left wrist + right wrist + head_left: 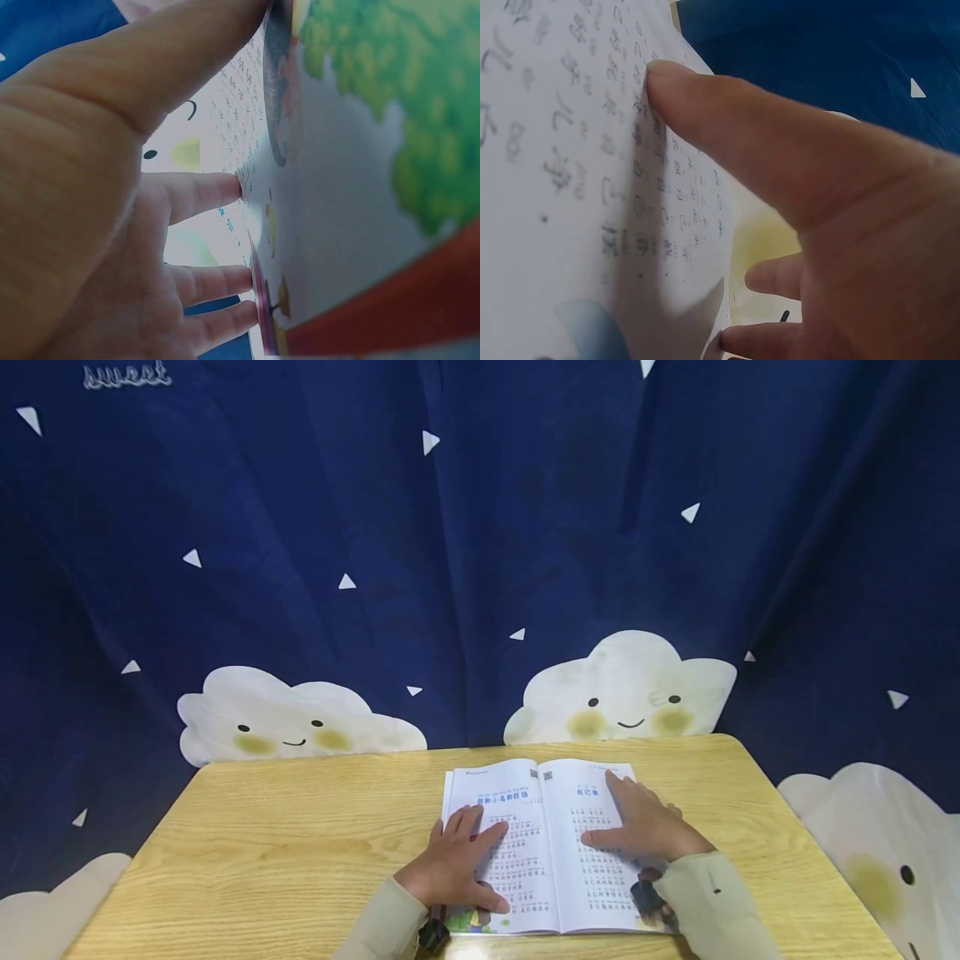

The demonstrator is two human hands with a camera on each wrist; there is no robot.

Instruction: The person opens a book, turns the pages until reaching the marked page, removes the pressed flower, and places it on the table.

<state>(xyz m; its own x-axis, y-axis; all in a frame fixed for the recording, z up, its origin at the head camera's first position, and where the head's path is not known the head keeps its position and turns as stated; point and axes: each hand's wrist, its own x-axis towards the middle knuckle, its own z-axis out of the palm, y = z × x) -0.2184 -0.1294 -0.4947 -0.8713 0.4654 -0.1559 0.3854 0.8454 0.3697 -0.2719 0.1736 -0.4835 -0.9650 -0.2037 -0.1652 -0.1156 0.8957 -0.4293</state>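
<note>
An open book (551, 860) with printed text and small coloured pictures lies on the wooden table. My left hand (457, 856) rests on the left page with its fingers spread, and its fingertips touch the paper in the left wrist view. On the right page lies my right hand (648, 822), its thumb pointing in over the printed lines. The right wrist view shows that thumb (697, 97) against the text and other fingertips by the page's edge. Neither hand grips anything. Parts of both pages are hidden under the hands.
The light wooden table (300, 843) extends to both sides of the book. Behind it hangs a dark blue curtain (300, 527) printed with white clouds and small triangles. A dark wrist device (432, 935) sits at the left sleeve, another (647, 897) at the right.
</note>
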